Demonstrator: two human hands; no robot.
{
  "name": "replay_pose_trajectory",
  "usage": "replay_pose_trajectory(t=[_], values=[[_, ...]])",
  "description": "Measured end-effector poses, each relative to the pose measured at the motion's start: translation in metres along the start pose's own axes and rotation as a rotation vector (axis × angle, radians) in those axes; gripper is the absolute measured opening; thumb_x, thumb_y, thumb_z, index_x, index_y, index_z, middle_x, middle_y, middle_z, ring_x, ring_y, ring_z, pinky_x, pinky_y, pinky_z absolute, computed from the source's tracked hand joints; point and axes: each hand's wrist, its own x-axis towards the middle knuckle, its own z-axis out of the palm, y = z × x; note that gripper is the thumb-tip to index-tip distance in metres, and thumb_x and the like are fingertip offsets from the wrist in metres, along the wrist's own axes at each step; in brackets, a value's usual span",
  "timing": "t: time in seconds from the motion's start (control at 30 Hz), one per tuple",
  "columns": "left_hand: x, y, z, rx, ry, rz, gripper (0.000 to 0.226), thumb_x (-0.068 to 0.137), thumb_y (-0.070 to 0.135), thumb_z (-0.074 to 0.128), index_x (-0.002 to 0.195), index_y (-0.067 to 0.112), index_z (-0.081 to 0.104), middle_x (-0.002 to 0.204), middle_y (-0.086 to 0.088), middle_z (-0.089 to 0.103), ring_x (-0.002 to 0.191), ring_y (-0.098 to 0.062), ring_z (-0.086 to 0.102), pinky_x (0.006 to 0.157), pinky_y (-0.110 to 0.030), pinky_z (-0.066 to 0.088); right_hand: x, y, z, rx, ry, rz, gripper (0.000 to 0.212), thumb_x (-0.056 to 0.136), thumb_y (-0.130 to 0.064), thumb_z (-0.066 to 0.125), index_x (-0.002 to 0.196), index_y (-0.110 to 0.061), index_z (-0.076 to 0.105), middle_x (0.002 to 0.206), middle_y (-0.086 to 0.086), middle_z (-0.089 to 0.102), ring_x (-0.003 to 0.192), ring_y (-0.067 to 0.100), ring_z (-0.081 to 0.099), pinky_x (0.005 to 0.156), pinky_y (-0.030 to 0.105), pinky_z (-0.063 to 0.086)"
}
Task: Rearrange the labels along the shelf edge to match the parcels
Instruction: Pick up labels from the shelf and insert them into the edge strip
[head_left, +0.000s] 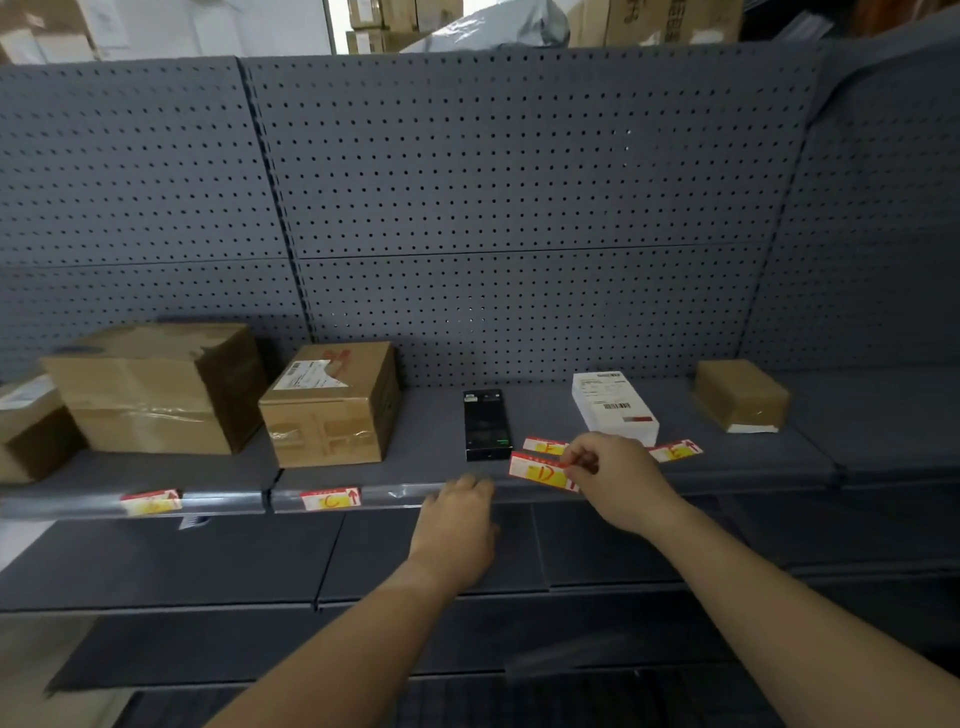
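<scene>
My right hand (615, 480) pinches a red, white and yellow label marked D (540, 472) just above the shelf edge (415, 491). My left hand (460, 514) rests with its fingertips on the clear strip of that edge, holding nothing. A label marked C (331, 499) sits in the strip below a medium cardboard box (330, 405). Another label (150, 502), its letter blurred, sits further left below a large cardboard box (156, 387). Two loose labels lie on the shelf: one marked F (544, 446) and one marked E (675, 450). A black flat box (485, 425), a white parcel (613, 405) and a small brown parcel (740, 395) stand on the shelf.
A grey pegboard wall (493, 208) backs the shelf. A further cardboard box (28, 421) is cut off at the far left. A lower grey shelf (208, 561) runs beneath my arms. Cartons and a grey bag are stacked above the pegboard.
</scene>
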Motion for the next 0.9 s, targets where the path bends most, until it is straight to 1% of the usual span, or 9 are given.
replay_pose_trajectory(t=[0.07, 0.2, 0.3, 0.37, 0.47, 0.57, 0.77, 0.83, 0.9], values=[[0.006, -0.017, 0.005, -0.015, -0.01, 0.002, 0.032, 0.089, 0.027, 0.062, 0.119, 0.019, 0.053, 0.119, -0.002, 0.056, 0.112, -0.022, 0.051, 0.094, -0.036, 0.044, 0.01, -0.007, 0.013, -0.006, 0.0, 0.012, 0.01, 0.095, -0.015, 0.063, 0.097, -0.022, 0.07, 0.091, -0.007, 0.067, 0.082, 0.005, 0.062, 0.065, 0.017, 0.047], [0.024, -0.05, 0.02, -0.011, -0.037, 0.036, 0.032, 0.09, 0.027, 0.061, 0.12, 0.02, 0.053, 0.12, -0.002, 0.055, 0.112, -0.023, 0.05, 0.092, -0.037, 0.042, 0.034, -0.019, 0.035, -0.034, -0.004, 0.038, 0.01, 0.093, -0.012, 0.064, 0.096, -0.02, 0.07, 0.096, -0.004, 0.067, 0.087, 0.008, 0.061, 0.075, 0.022, 0.049], [0.041, -0.07, 0.032, 0.003, -0.041, 0.064, 0.032, 0.09, 0.022, 0.06, 0.12, 0.021, 0.052, 0.119, -0.001, 0.055, 0.111, -0.022, 0.05, 0.093, -0.036, 0.042, 0.052, -0.021, 0.048, -0.044, -0.001, 0.048, 0.01, 0.093, -0.012, 0.065, 0.095, -0.021, 0.07, 0.096, -0.006, 0.067, 0.087, 0.005, 0.06, 0.078, 0.024, 0.051], [0.051, -0.078, 0.041, 0.022, -0.057, 0.083, 0.036, 0.088, 0.018, 0.062, 0.122, 0.022, 0.052, 0.12, -0.001, 0.054, 0.111, -0.022, 0.05, 0.093, -0.036, 0.042, 0.061, -0.02, 0.055, -0.054, -0.006, 0.067, 0.011, 0.093, -0.012, 0.065, 0.095, -0.022, 0.07, 0.095, -0.006, 0.067, 0.086, 0.005, 0.06, 0.079, 0.026, 0.053], [0.063, -0.08, 0.054, 0.045, -0.077, 0.114, 0.041, 0.085, 0.014, 0.063, 0.123, 0.023, 0.051, 0.121, 0.0, 0.052, 0.111, -0.023, 0.048, 0.091, -0.037, 0.041, 0.071, -0.014, 0.062, -0.061, -0.017, 0.09, 0.012, 0.093, -0.012, 0.066, 0.095, -0.023, 0.07, 0.093, -0.007, 0.066, 0.086, 0.006, 0.061, 0.078, 0.024, 0.052], [0.069, -0.077, 0.065, 0.075, -0.076, 0.142, 0.041, 0.084, 0.014, 0.064, 0.122, 0.023, 0.053, 0.12, 0.001, 0.053, 0.11, -0.022, 0.048, 0.089, -0.037, 0.041, 0.079, -0.007, 0.065, -0.073, -0.024, 0.09, 0.011, 0.092, -0.012, 0.066, 0.095, -0.022, 0.07, 0.094, -0.006, 0.067, 0.086, 0.007, 0.061, 0.075, 0.021, 0.049], [0.071, -0.075, 0.081, 0.143, -0.055, 0.159, 0.045, 0.079, 0.014, 0.069, 0.119, 0.02, 0.051, 0.119, -0.002, 0.051, 0.11, -0.026, 0.046, 0.091, -0.041, 0.038, 0.093, 0.003, 0.067, -0.063, -0.069, 0.082, 0.014, 0.092, -0.013, 0.066, 0.092, -0.027, 0.068, 0.097, -0.005, 0.07, 0.09, 0.009, 0.064, 0.08, 0.028, 0.054], [0.07, -0.074, 0.085, 0.129, -0.036, 0.142, 0.048, 0.073, 0.011, 0.072, 0.117, 0.02, 0.054, 0.116, -0.003, 0.054, 0.107, -0.026, 0.048, 0.09, -0.042, 0.04, 0.098, 0.005, 0.068, -0.059, -0.073, 0.079, 0.012, 0.093, -0.014, 0.067, 0.093, -0.026, 0.069, 0.097, -0.007, 0.069, 0.089, 0.006, 0.063, 0.077, 0.024, 0.053], [0.07, -0.073, 0.09, 0.107, -0.011, 0.126, 0.054, 0.06, 0.008, 0.078, 0.109, 0.019, 0.06, 0.107, -0.003, 0.058, 0.098, -0.026, 0.053, 0.086, -0.042, 0.044, 0.101, 0.008, 0.07, -0.046, -0.076, 0.078, 0.011, 0.093, -0.015, 0.066, 0.094, -0.027, 0.069, 0.096, -0.009, 0.068, 0.087, 0.002, 0.062, 0.071, 0.017, 0.049]])
